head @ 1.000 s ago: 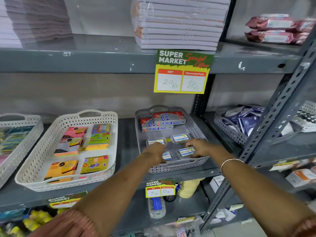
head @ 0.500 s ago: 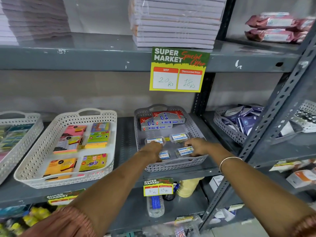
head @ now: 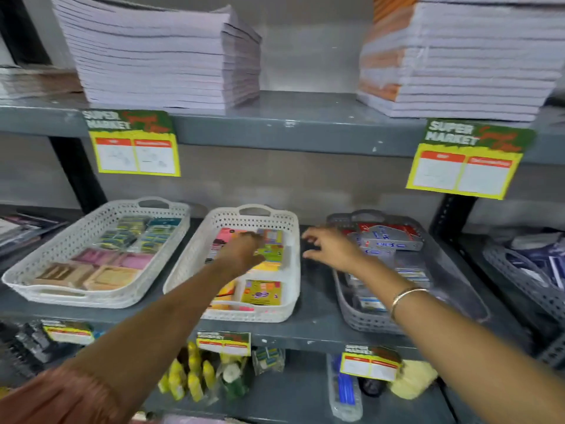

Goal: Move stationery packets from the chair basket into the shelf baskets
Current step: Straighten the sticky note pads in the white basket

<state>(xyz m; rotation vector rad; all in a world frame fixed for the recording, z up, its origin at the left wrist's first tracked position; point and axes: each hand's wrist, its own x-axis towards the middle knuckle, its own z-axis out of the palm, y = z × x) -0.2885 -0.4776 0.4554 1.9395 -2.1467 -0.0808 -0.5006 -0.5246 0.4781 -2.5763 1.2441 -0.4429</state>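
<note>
My left hand (head: 241, 252) reaches into the middle white basket (head: 294, 270) and lies on the coloured sticky-note packets at its back; its fingers are hidden and blurred. A green and yellow packet (head: 261, 292) lies at that basket's front. My right hand (head: 331, 249) hovers with fingers spread and nothing in it, over the shelf gap between the white basket and the grey basket (head: 360, 322). The grey basket holds red and grey boxes (head: 388, 237) and small clear packets. The chair basket is out of view.
A second white basket (head: 91, 298) with packets stands to the left. A dark basket (head: 526, 270) sits at the far right. Notebook stacks (head: 159, 56) fill the upper shelf, and price tags (head: 134, 142) hang from its edge. Yellow bottles (head: 189, 381) are on the shelf below.
The view swung left. Both hands left the small packets in the grey basket. My left hand moved into the middle white basket; my right hand lifted and spread open beside the grey basket.
</note>
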